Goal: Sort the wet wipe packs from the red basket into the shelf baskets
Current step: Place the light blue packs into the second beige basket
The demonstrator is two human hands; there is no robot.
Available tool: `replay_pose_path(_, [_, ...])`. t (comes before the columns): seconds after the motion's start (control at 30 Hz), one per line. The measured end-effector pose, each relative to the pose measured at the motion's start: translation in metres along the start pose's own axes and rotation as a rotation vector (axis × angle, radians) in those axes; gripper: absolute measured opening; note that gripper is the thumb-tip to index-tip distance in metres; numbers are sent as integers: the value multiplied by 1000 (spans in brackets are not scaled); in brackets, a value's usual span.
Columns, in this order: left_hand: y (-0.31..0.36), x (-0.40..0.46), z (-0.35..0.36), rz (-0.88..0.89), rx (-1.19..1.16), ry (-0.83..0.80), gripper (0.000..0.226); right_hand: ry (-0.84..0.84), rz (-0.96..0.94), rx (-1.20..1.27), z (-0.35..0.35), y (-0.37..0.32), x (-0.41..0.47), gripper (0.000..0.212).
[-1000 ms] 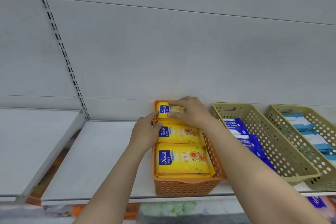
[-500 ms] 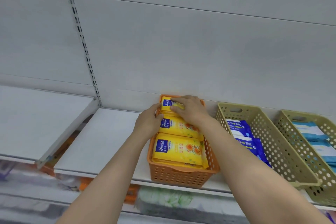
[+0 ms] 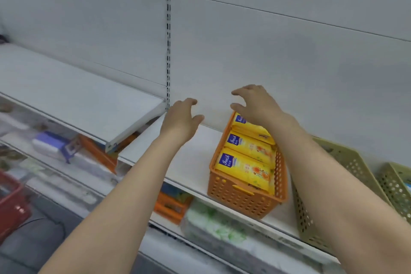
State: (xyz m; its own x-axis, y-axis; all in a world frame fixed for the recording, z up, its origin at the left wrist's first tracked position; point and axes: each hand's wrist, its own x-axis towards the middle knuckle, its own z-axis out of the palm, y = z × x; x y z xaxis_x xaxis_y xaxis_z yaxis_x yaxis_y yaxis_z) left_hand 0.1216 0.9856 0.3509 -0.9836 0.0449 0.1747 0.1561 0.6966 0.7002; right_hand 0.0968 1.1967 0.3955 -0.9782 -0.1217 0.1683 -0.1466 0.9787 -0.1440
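Both hands empty, fingers loosely spread: left (image 3: 181, 118) above bare shelf (image 3: 195, 158), right (image 3: 253, 104) over orange basket (image 3: 242, 198). Yellow packs (image 3: 246, 169) overlapped in a row, likely for tidy fit.

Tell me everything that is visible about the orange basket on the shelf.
The orange basket is a long, narrow tray of what looks like plastic, its walls perforated with rows of small holes, with a handle slot in the near end wall. It stands upright on the white shelf, its near end at the shelf's front edge and its far end at the back panel. Three yellow wet wipe packs lie inside, overlapping in a row. The right hand hovers over its far end; contact cannot be told. A beige basket stands beside it.
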Motion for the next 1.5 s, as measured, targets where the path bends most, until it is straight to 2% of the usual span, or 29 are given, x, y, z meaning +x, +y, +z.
replay_pose_path(0.17, [-44, -20, -84, 29, 134, 232, 49, 142, -208, 22, -25, -87, 8, 45])
replay_pose_path(0.3, [-107, -41, -147, 4, 230, 361, 47, 275, -351, 123, -11, -171, 11, 42])
replay_pose_path(0.53, [-251, -81, -248, -99, 313, 438, 43, 193, -459, 300, 78, -341, 22, 45])
replay_pose_path(0.87, [-443, -108, -320, -402, 338, 402, 41, -176, -608, 405, 223, -551, 57, 47])
replay_pose_path(1.03, [-557, -96, -328, -644, 320, 340, 42, -343, -637, 399, 311, -634, 110, 44])
replay_pose_path(1.3, [-708, -89, -340, -1013, 234, 267, 44, -848, -642, 261, 472, -745, 175, 47])
replay_pose_path(1.5, [-777, -89, -313, -1200, 85, 177, 47, -1166, -620, 53, 576, -771, 174, 43])
